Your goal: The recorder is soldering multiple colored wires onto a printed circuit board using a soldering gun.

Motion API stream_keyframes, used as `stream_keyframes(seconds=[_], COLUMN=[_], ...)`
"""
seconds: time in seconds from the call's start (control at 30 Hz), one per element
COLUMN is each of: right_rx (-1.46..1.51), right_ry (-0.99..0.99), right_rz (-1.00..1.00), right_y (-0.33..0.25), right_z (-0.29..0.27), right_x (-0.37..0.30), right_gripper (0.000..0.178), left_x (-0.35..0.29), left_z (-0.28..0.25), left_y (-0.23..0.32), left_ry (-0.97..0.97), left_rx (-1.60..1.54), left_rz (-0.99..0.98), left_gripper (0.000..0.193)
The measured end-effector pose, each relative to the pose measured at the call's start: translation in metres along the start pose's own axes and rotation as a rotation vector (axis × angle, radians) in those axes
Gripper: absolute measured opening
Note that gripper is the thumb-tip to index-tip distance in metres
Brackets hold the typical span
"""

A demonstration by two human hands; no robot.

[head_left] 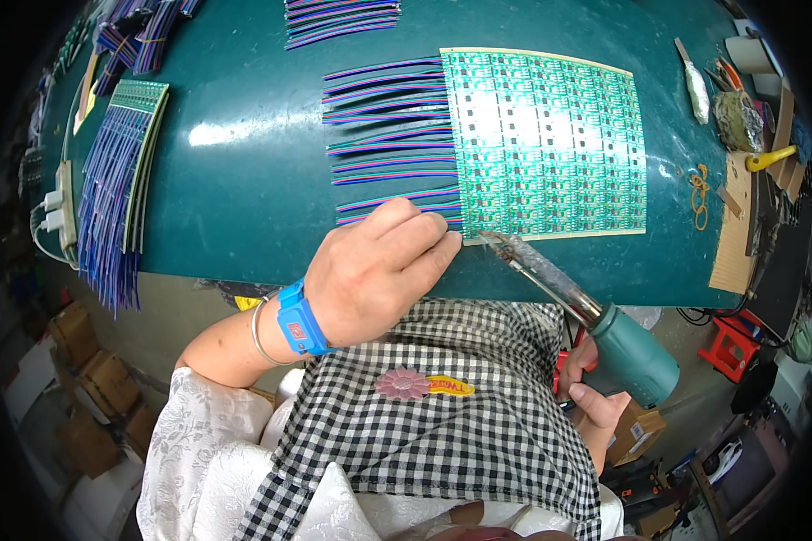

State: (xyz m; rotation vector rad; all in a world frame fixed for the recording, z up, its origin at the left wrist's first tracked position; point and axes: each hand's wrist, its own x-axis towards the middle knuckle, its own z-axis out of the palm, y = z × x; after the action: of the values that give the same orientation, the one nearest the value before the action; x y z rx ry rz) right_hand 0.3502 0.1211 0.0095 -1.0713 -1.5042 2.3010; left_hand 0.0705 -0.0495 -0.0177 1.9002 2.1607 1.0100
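A green circuit board panel (548, 160) lies flat on the table, packed with rows of small dark chips. Bundles of thin blue, pink and dark wires (390, 144) reach leftward from its left edge. At the panel's lower left corner my left hand (374, 266) is closed in a pinch on wires, whose ends the fingertips hide. My right hand (595, 392) is wrapped round the green handle of a soldering iron (639, 356). The iron slants up and left, its tip right beside my left fingertips at the same corner; whether it touches the board is hard to tell.
On the left, wired boards (122, 171) are stacked near a white power strip (66, 216). More wires (341, 20) lie at the far edge. To the right are rubber bands (698, 197), a white-handled blade (694, 86) and corrugated cardboard (733, 236). A red stool (733, 347) stands below.
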Motion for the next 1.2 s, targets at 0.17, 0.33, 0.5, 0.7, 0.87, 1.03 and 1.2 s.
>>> stream_keyframes(seconds=[0.17,0.33,0.5,0.7,0.87,1.03,1.2], right_rx=[0.012,-0.034,-0.102,0.047,0.08,0.204,0.341], right_ry=[0.089,0.033,-0.03,0.103,0.23,0.003,-0.108], right_rz=[0.063,-0.002,-0.008,0.061,0.086,-0.179,-0.42], right_y=[-0.007,0.002,0.008,-0.007,-0.015,-0.002,-0.008], right_z=[0.008,0.004,-0.005,0.006,0.024,-0.004,-0.031], right_x=[-0.004,-0.002,0.0,-0.002,-0.004,0.008,0.027], right_gripper=[0.058,0.06,0.061,0.058,0.054,0.052,0.058], left_x=[-0.002,-0.001,-0.001,0.001,0.0,0.0,0.009], left_z=[0.001,-0.001,-0.001,-0.002,0.001,-0.003,-0.008], left_y=[0.001,0.001,0.001,0.003,0.001,0.002,0.007], left_ry=[0.016,-0.005,-0.006,-0.016,0.019,-0.001,-0.003], left_rx=[0.03,0.033,0.034,0.043,0.037,0.049,0.06], left_rz=[0.024,0.022,0.02,0.018,0.036,0.025,0.029], left_gripper=[0.038,0.037,0.037,0.036,0.036,0.036,0.037])
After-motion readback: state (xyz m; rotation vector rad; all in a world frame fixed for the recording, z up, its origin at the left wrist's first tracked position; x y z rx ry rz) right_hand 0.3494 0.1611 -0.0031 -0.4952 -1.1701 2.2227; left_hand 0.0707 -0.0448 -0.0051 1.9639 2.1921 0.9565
